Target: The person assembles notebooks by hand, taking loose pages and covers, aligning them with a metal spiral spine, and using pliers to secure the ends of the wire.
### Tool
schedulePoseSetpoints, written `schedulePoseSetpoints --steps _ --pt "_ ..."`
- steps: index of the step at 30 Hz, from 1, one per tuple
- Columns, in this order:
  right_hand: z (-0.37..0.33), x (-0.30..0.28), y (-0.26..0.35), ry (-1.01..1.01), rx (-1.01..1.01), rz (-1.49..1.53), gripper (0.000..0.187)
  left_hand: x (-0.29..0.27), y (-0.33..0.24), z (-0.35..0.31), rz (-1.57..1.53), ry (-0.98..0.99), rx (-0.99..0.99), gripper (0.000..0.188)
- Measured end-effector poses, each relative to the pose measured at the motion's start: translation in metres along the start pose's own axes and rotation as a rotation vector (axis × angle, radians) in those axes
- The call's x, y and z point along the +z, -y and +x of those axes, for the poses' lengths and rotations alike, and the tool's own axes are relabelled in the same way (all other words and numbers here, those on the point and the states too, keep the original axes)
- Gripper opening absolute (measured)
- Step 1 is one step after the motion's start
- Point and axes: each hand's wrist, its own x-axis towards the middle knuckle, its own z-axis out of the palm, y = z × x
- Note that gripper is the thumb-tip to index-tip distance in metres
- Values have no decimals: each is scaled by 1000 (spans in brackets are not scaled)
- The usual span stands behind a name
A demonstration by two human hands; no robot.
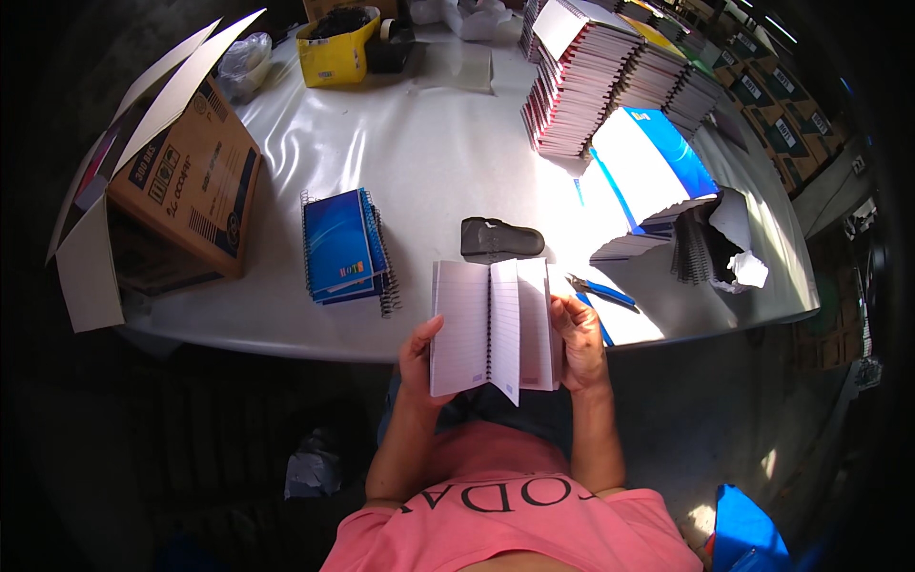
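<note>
Head view, lower center: left hand [416,360] and right hand [583,351] gripped an open spiral notebook [461,329] by its edges; the raised leaf [505,329] risked creasing if pressed askew.

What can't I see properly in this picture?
Head view: the cover of the open notebook, hidden under its pages.
Head view: most fingers of the left hand, hidden behind that notebook.
Head view: most of the inside of the cardboard box, hidden by its flaps.
Head view: the rest of the blue thing at lower right, cut off by the bottom edge.
</note>
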Motion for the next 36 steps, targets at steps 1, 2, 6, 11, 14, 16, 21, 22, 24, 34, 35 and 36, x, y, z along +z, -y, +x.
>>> schedulePoseSetpoints --steps 1,2,6,11,14,16,21,22,24,34,35,36 --pt "1 -2 -2 -26 8 -9 36 0 0 1 -53 20 11 50" --pt "1 -1 -1 -24 23 7 35 1 0 1 -64 19 24 49" --pt "2 -3 -1 0 65 20 34 2 0 1 -55 50 25 51" --pt "0 19 6 53 -38 55 63 31 11 7 1046 -23 170 91" --pt "-7 37 7 157 -125 -184 86 40 22 6 1755 -121 399 112" --pt "1 52 7 117 -190 -328 90 43 11 -1 1627 -102 431 90" --pt "49 68 20 153 -169 -184 53 74 -55 -33 1673 -487 976 62" --pt "64 71 27 215 -179 -195 42 67 -75 -38 1741 -626 1043 63" --pt "90 93 40 312 -215 -293 31 46 -102 -39 1807 -773 1091 62" --pt "167 218 -2 1240 -976 -1630 24 -20 -141 -27 1074 -662 784 76" --pt "158 227 -5 1338 -746 -1863 34 -16 -144 -27 1041 -684 734 80" --pt "156 224 -14 1251 -737 -1795 38 -7 -146 -25 1015 -708 694 84"
